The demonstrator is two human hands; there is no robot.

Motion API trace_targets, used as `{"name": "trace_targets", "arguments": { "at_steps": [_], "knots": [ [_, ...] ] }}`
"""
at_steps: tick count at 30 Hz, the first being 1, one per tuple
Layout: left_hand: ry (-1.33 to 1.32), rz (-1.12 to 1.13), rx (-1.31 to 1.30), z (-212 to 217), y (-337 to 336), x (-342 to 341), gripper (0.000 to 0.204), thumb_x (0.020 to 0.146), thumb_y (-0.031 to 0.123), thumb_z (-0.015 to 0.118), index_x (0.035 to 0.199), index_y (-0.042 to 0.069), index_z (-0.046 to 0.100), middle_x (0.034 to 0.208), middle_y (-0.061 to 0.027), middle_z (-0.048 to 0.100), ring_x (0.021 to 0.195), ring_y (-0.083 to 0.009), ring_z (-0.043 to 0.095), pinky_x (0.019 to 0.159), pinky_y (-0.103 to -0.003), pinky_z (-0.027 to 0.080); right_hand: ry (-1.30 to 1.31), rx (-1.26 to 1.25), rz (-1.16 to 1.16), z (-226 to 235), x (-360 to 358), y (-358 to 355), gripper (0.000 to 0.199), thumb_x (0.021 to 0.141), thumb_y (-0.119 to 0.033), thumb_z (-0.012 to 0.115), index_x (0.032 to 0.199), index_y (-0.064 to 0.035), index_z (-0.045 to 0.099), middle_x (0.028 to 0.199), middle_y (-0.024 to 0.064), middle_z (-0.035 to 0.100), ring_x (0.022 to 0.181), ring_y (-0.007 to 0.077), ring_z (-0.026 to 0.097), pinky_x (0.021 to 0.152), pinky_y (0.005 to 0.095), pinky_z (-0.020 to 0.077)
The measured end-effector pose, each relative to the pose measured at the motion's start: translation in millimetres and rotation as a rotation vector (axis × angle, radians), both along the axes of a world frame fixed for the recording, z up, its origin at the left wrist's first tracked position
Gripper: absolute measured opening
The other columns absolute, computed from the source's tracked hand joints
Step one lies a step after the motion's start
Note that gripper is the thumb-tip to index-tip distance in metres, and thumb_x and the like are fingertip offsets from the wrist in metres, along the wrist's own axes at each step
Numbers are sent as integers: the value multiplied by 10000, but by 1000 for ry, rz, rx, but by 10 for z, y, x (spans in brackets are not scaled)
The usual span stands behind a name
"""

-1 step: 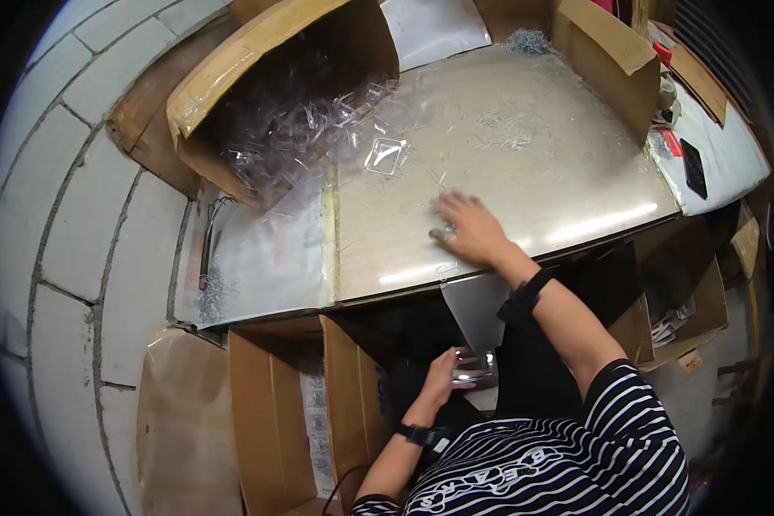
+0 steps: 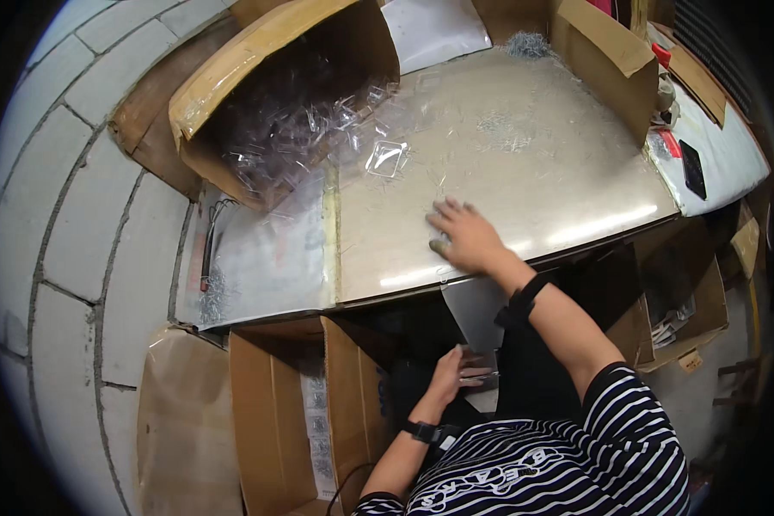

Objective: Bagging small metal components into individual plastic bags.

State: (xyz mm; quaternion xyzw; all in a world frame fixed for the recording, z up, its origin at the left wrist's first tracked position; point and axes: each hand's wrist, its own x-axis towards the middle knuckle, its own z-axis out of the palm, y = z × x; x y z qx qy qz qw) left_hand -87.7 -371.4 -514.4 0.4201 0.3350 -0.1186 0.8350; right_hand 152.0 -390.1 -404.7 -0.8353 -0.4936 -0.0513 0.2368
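My right hand (image 2: 469,238) is over the tabletop (image 2: 568,185) near its front edge. Its fingers are spread and nothing shows in them. A small wire hook (image 2: 443,273) lies at the edge just below it. Lower down, in front of my body, my left hand (image 2: 450,376) grips a clear plastic piece (image 2: 483,376), seen nearly edge-on with only a shiny rim showing. Between the two hands, a translucent sheet (image 2: 475,310) slopes down from the table edge. Another clear plastic square frame (image 2: 387,158) lies on the table beyond my right hand.
A tipped cardboard box (image 2: 258,64) spills many clear plastic pieces (image 2: 318,120) at the back left. Thin wire bits (image 2: 505,131) are scattered on the tabletop, with a wire pile (image 2: 527,45) behind. A phone (image 2: 691,168) lies right. An open carton (image 2: 275,404) stands below left.
My right hand has shifted slightly left and its fingers have spread. The clear plastic piece in my left hand has turned, so less of it shows.
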Motion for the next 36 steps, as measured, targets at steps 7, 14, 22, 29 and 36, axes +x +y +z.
{"name": "trace_targets", "arguments": {
  "at_steps": [7, 14, 22, 29, 36],
  "knots": [
    [-67, 41, -138, 71, -171, 191, 555, 966, 481, 327, 1271, 22, 395, 1139, -171, 590, 897, -342, 661, 548, -324, 547, -98, 78, -110, 3, -899, -513, 398, 821, -167, 555, 1175, 12, 516, 1258, 209, 485, 1220, 380, 415, 1021, 433, 339],
    [-99, 81, -88, -223, -65, 144, 477, 980, 412, 341, 1207, 8, 452, 983, -151, 632, 732, -258, 674, 520, -339, 561, 147, -40, -91, 591, 105, -370, 369, 833, -236, 579, 1137, -31, 543, 1161, 181, 548, 1060, 358, 531, 897, 427, 455],
    [-57, 5, -127, -228, -80, 218, 471, 967, 400, 390, 1173, -14, 479, 970, -152, 623, 711, -237, 657, 508, -356, 563, -34, -527, -6, -84, 1698, 256, 615, 905, -450, 416, 1424, -147, 284, 1401, 245, 334, 1297, 427, 311, 1058, 481, 294],
    [-60, 32, -84, -320, 6, 160, 441, 968, 367, 376, 1118, -20, 526, 894, -111, 635, 679, -215, 653, 499, -343, 561, 358, -341, 160, 486, 381, -236, 538, 856, -100, 462, 1384, -111, 362, 1450, 226, 267, 1314, 366, 327, 1052, 412, 330],
    [-78, 36, -104, -198, 21, 158, 430, 984, 334, 344, 1178, -22, 488, 1029, -131, 619, 777, -224, 663, 507, -340, 570, 638, 307, -177, 419, 59, -1012, 336, 915, -76, 483, 1241, -2, 516, 1227, 163, 568, 1144, 263, 531, 985, 317, 387]
  ]
}}
